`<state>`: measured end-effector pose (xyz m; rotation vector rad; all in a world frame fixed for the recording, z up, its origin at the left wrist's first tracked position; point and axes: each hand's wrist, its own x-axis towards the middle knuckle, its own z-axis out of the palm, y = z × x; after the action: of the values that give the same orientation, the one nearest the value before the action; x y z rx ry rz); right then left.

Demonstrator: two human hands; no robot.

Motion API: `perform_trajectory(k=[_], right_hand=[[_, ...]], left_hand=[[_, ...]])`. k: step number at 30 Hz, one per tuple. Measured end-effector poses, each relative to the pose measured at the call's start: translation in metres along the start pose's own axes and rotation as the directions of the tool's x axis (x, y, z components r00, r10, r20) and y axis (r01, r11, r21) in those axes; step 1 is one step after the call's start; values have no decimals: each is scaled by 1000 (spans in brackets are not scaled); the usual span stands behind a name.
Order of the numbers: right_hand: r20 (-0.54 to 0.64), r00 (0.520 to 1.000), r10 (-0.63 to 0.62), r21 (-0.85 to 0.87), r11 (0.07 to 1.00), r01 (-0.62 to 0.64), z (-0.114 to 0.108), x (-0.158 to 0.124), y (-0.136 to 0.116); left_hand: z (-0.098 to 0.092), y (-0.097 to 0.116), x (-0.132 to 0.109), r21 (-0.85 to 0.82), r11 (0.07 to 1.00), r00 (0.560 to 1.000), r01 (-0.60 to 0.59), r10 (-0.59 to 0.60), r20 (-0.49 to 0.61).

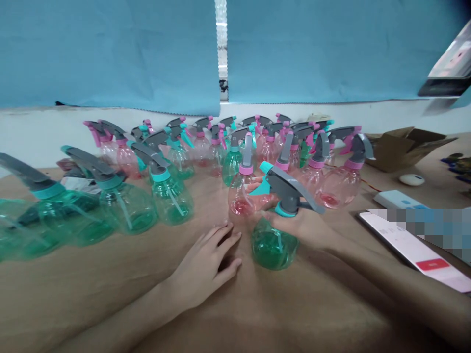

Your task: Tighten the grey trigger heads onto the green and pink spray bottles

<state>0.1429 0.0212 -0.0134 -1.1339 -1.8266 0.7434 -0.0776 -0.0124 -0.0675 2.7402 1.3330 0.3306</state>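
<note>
My right hand is closed round the neck of a green spray bottle with a grey and teal trigger head. The bottle tilts slightly, and its nozzle points left. Fingers of this hand show behind the trigger, close to a pink spray bottle; whether they touch it I cannot tell. Palm down on the table, my left hand holds nothing, its fingers spread a little. A green spray bottle stands beyond it, at the end of a slanting row of green ones.
Several pink and green spray bottles crowd the back along the wall. On the right are an opened cardboard box, a white computer mouse, a white box and a lit phone. Brown covering lies over the table.
</note>
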Motion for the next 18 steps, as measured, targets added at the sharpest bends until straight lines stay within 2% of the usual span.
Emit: perform_trajectory(k=[7,12,18], right_hand=[[5,999,35,-59,998,-35,0,1,-1],[37,999,21,27,999,-22,-1,1,-5],[44,998,47,-10,999,-47,-2,1,-3]], left_hand=[[1,-1,0,12,1000,1000,-22,22,-15],[2,-1,-1,20,1000,1000,-20,20,-18],[1,-1,-2,18,1000,1000,-15,16,-14]])
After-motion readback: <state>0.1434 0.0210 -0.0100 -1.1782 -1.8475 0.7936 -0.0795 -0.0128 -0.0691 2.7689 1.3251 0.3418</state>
